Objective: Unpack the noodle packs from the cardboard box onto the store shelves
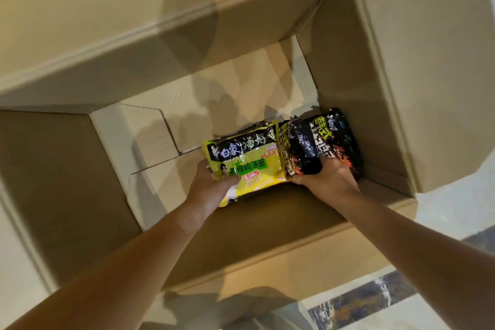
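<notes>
Noodle packs sit low inside the big open brown cardboard box [348, 67], near its right wall, right of the frame's centre. The yellow-green plastic noodle pack with a dark top band [249, 161] is held by the left hand [211, 187] — its grip is closed on the pack's lower left corner, thumb on the printed face. Touching that pack's right edge is the black glossy noodle pack with orange flame print [329, 139]; the right hand [325, 177] grips its lower end, fingers curled round the wrapper. Apart from the packs, the box floor shows only bare folded bottom flaps. The box flaps stand spread open, and pale tiled floor [455, 211] shows at the right edge.
</notes>
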Action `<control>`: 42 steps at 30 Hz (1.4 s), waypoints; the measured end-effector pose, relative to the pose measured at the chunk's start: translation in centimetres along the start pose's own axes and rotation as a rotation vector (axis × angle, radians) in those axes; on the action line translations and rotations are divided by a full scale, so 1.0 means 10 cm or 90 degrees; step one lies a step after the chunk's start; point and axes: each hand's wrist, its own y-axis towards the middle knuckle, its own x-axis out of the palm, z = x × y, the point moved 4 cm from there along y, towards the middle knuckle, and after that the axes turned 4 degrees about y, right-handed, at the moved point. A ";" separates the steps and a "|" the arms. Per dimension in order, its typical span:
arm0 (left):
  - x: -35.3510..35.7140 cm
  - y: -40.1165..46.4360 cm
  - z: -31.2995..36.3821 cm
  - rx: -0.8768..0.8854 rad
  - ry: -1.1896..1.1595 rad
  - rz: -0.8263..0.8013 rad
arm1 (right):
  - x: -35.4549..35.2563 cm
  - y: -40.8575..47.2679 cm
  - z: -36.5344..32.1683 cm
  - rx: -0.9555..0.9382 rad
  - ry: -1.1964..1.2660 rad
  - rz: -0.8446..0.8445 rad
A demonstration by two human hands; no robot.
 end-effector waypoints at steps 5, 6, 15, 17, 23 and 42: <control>0.07 0.04 0.05 -0.052 -0.093 0.058 | -0.10 -0.06 0.00 -0.012 0.080 0.076; 0.08 0.03 0.05 -0.053 -0.103 0.051 | -0.11 -0.08 -0.02 -0.015 0.095 0.089; -0.37 -0.47 0.26 0.084 -0.107 0.092 | -0.46 -0.62 -0.25 -0.101 0.317 0.218; -0.65 -0.66 0.34 0.111 -0.083 0.114 | -0.56 -0.85 -0.29 -0.130 0.343 0.233; -1.64 -1.32 0.62 0.184 -0.024 0.170 | -0.90 -1.67 -0.74 -0.197 0.345 0.217; -4.40 -5.52 2.10 0.446 -0.122 0.191 | -2.80 -5.86 -2.71 -0.386 0.331 0.265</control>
